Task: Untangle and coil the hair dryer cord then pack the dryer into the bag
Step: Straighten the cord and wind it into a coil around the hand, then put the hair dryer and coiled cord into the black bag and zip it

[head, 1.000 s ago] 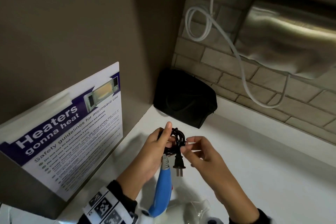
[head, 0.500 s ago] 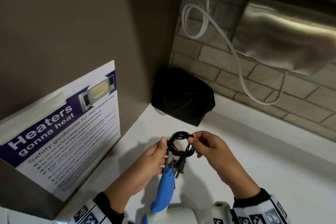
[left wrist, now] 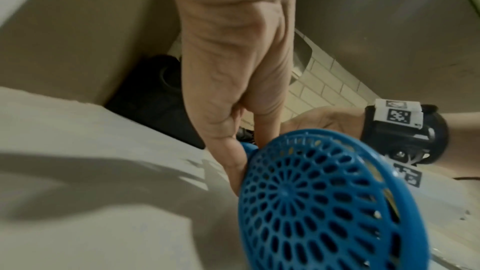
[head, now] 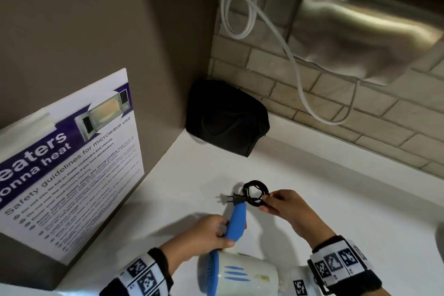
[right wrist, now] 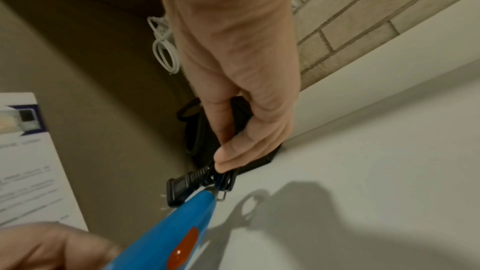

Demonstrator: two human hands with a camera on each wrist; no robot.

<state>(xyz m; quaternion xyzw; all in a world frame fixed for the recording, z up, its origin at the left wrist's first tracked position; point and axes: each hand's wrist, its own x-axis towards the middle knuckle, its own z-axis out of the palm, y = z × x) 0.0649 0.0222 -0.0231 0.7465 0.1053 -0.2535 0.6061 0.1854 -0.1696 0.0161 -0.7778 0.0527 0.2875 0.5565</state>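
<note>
A white hair dryer with a blue handle and blue rear grille is held low over the white counter. My left hand grips the handle near the body. Its black cord is wound into a small coil at the handle's tip, and my right hand pinches that coil. The black plug sticks out to the left; in the right wrist view the plug lies beside the handle. The black bag sits zipped in the far corner.
A microwave safety poster leans against the left wall. A steel hand dryer hangs on the brick wall, with its looped white cable above the bag. Bare counter stretches to the right.
My left hand slid down from the coil to the dryer's handle. The right hand kept the coil, and the plug swung from hanging down to pointing left. The dryer body came into view.
</note>
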